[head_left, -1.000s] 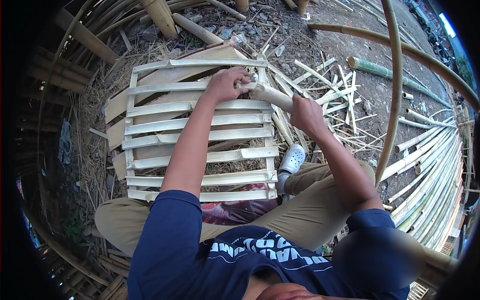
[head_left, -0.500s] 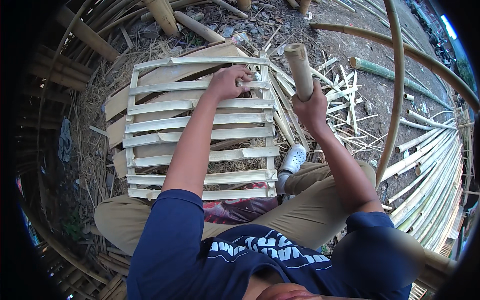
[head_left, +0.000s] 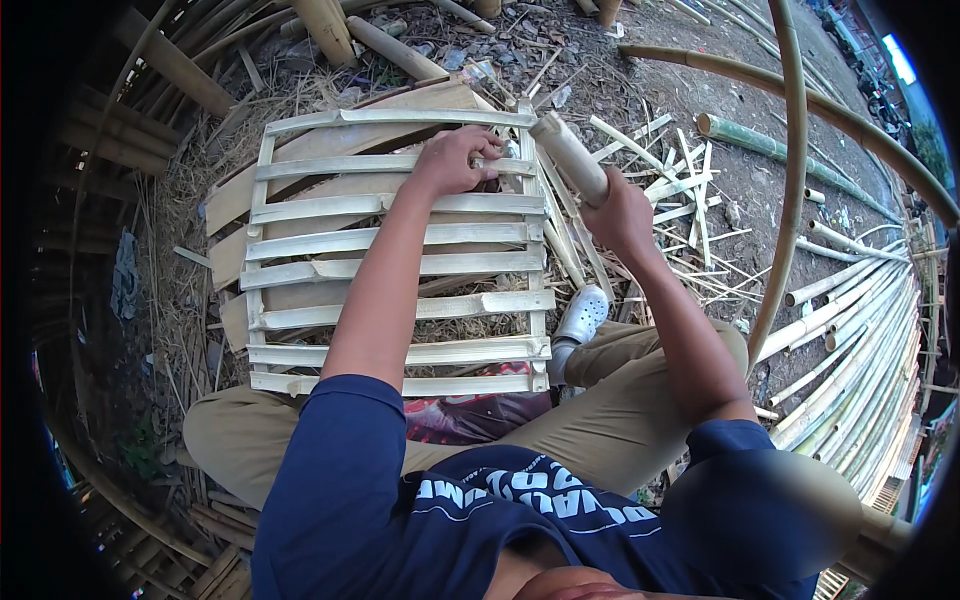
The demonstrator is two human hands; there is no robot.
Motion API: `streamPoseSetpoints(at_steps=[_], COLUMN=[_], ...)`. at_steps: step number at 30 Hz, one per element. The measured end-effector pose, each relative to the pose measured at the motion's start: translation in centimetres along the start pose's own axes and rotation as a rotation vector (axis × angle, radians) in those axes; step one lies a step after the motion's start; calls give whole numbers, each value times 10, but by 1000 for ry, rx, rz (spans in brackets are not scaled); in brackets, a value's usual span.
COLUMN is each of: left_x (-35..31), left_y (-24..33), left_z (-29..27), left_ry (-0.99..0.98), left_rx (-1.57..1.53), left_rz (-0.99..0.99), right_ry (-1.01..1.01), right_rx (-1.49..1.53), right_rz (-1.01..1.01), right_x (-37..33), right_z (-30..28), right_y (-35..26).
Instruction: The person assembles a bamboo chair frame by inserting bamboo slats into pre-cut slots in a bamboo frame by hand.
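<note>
A ladder-like frame of pale split-bamboo slats lies across in front of my crossed legs, its slats running left to right between two side strips. My left hand is closed with curled fingers around the second slat from the far end, near the right side strip; its fingertips are partly hidden. In my right hand is a short, thick bamboo club, gripped at its near end. The club leans to the left, its far end close to the frame's far right corner. Whether it touches there I cannot tell.
Flat boards lie beneath the frame. Scattered bamboo offcuts cover the ground to the right, near a green bamboo pole. A curved pole rises at the right, before a stack of bamboo poles. My shoe is beside the frame.
The club has tipped down and left toward the frame's far right corner, with my right hand turning. My left hand stays on the same slat.
</note>
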State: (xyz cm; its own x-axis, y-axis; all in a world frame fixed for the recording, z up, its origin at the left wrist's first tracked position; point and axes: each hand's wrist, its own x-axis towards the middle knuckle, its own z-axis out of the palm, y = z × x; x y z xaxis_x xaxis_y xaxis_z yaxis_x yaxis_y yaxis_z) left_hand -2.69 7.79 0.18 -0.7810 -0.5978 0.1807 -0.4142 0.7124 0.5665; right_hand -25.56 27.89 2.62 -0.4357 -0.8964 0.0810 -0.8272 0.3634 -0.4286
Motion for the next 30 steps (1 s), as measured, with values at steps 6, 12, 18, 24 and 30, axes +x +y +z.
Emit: streamPoseSetpoints(at_steps=[6,12,18,24,30], left_x=[2,4,-1,5,5], left_y=[-3,4,-3,-10,-1], left_z=[4,3,0,6,6], left_ry=[5,-22,-12,42,10], left_rx=[16,-3,11,-16,-81], left_rz=[28,-20,-26,49,-34], right_ry=[-220,-429,371,15,47], right_rx=[-150,773,523,-96,-62], right_rz=[99,255,-48,-89,-144], right_x=[7,15,7,2,-7], right_z=[17,30,4,24,15], right_y=[15,8,-25,22,25])
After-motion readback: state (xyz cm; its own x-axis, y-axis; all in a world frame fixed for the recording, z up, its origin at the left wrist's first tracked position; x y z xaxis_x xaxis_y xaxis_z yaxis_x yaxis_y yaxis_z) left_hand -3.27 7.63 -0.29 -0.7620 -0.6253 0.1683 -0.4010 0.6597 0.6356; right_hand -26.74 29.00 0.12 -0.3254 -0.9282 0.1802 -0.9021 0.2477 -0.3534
